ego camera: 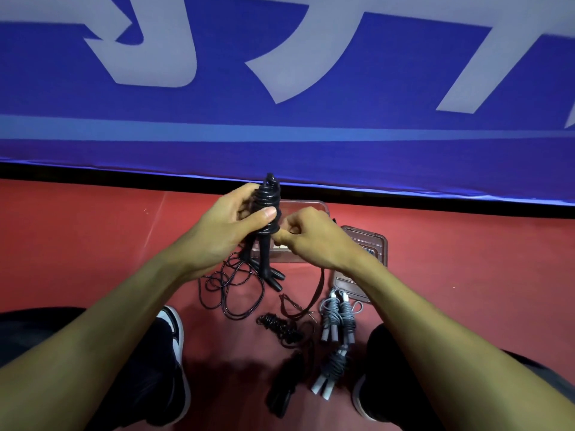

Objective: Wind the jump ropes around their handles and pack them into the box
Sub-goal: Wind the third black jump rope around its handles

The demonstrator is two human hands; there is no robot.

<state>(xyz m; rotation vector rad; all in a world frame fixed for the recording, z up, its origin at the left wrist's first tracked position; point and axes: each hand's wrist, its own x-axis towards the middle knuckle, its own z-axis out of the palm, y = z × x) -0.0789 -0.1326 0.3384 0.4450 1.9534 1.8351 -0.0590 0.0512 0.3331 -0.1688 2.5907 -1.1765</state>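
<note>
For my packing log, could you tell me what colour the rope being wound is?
Black: the jump rope gripped in the left hand, in the head view.

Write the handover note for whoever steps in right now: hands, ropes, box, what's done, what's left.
Left hand grips the black rope bundle upright by its handles, cord mostly wound. Right hand pinches the cord end beside the coils.
Clear box sits on the red floor behind the hands, its lid off to the right.
Done: two grey wound ropes and a small black wound rope lie on the floor.
Left: finish this wrap, wind the loose black rope, and pack every bundle into the box.
</note>
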